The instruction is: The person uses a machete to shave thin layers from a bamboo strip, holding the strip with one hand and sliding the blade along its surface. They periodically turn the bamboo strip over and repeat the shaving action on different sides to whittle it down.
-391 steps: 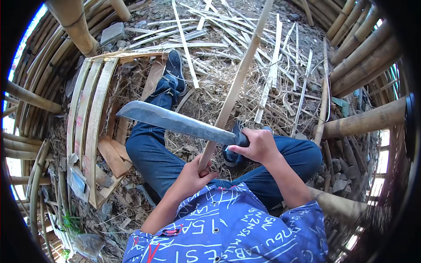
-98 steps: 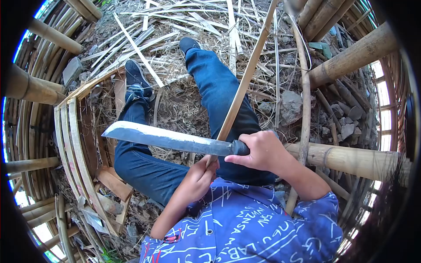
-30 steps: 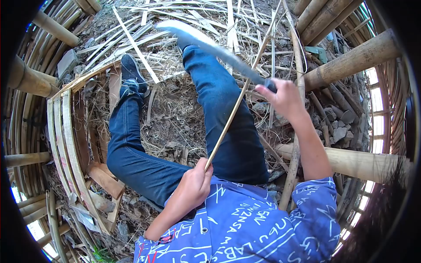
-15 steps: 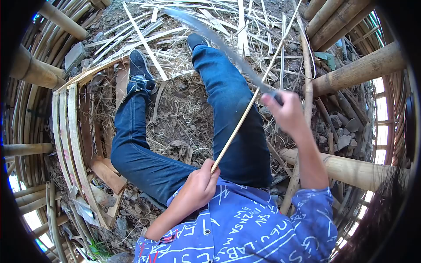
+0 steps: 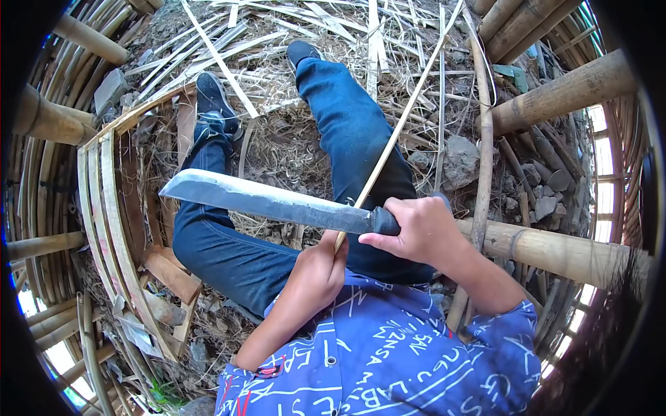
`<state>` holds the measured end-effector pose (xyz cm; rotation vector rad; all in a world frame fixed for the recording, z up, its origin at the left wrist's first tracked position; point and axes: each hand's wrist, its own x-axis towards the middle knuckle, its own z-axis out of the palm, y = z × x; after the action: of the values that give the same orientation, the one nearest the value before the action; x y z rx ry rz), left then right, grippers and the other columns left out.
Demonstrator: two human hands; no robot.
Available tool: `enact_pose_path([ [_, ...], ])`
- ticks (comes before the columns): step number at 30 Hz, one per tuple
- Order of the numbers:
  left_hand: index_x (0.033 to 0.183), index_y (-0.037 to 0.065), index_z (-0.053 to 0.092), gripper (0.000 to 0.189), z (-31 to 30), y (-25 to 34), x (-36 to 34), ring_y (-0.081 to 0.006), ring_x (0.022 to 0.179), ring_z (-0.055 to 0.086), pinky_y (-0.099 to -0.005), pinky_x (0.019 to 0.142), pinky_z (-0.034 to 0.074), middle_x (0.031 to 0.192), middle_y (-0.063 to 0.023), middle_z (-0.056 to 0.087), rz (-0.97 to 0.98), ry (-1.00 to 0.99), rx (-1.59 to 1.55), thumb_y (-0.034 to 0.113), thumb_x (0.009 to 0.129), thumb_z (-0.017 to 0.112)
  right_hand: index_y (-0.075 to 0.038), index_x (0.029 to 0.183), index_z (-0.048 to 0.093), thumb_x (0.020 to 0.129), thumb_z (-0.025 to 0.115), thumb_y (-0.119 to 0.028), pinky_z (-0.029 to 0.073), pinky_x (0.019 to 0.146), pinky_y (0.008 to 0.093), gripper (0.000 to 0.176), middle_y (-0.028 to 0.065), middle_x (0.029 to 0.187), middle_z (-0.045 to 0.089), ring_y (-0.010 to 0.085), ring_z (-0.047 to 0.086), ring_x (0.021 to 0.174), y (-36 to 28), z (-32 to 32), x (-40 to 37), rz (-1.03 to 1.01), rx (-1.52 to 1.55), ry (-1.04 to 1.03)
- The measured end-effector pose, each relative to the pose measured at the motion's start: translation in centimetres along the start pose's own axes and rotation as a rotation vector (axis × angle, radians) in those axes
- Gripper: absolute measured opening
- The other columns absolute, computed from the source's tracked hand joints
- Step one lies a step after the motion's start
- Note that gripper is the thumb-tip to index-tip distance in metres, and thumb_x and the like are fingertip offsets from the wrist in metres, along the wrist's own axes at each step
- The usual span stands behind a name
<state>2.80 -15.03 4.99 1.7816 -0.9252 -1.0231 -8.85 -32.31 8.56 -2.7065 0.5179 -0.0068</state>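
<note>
My right hand [image 5: 423, 232] is wrapped round the black handle of a machete [image 5: 270, 202]. The broad blade points left across my lap, its tip over my left knee. A long thin bamboo strip [image 5: 395, 135] runs diagonally from my lap up past my right leg to the top of the view. Its near end is gripped in my left hand [image 5: 322, 267], just below the blade. Near the handle the blade crosses the strip and seems to lie against it; exact contact is hard to tell.
Many split bamboo strips [image 5: 243, 52] litter the ground beyond my feet. To the left stands a slatted wooden crate [image 5: 107, 201]. Thick bamboo poles [image 5: 565, 93] jut in from the right, one [image 5: 562, 253] beside my right arm. Rocks [image 5: 461, 163] lie by my right leg.
The machete has swung from stretching up and away beyond my knee to lying level across my lap. My right hand has come down and nearer to my left, which still holds the strip.
</note>
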Motion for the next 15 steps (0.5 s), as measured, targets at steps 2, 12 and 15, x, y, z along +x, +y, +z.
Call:
enact_pose_path([
  [2, 0.101, -0.001, 0.045, 0.012, -0.3, -0.2, -0.2, -0.0516, 0.077, 0.057, -0.0573, 0.064, 0.042, 0.073, -0.0312, 0.058, -0.066, -0.028, 0.05, 0.01, 0.097, 0.047, -0.005, 0.066, 0.053, 0.075, 0.07, -0.063, 0.047, 0.048, 0.0417, 0.06, 0.0139, 0.055, 0.055, 0.0349, 0.061, 0.053, 0.8, -0.1, 0.6, -0.011, -0.068, 0.038],
  [12, 0.096, -0.002, 0.045, 0.013, -1.1, -0.2, -2.2, -0.0481, 0.067, 0.058, -0.0537, 0.057, 0.043, 0.067, -0.0298, 0.056, -0.075, -0.057, 0.059, 0.01, 0.096, 0.049, -0.005, 0.073, 0.065, 0.087, 0.057, -0.063, 0.053, 0.058, 0.0402, 0.06, 0.0122, 0.059, 0.063, 0.0284, 0.066, 0.058, 10.7, -5.7, 5.9, 0.331, -0.03, 0.133],
  [15, 0.101, 0.0, 0.05, 0.013, -1.2, -0.4, -2.7, -0.0447, 0.065, 0.057, -0.0466, 0.056, 0.041, 0.066, -0.0243, 0.054, -0.081, -0.06, -0.009, 0.012, 0.097, 0.047, -0.003, 0.069, 0.063, 0.089, 0.053, -0.065, 0.05, 0.057, 0.0413, 0.066, 0.0143, 0.058, 0.06, 0.0295, 0.065, 0.058, 15.2, -6.1, 7.8, 0.376, -0.093, 0.264],
])
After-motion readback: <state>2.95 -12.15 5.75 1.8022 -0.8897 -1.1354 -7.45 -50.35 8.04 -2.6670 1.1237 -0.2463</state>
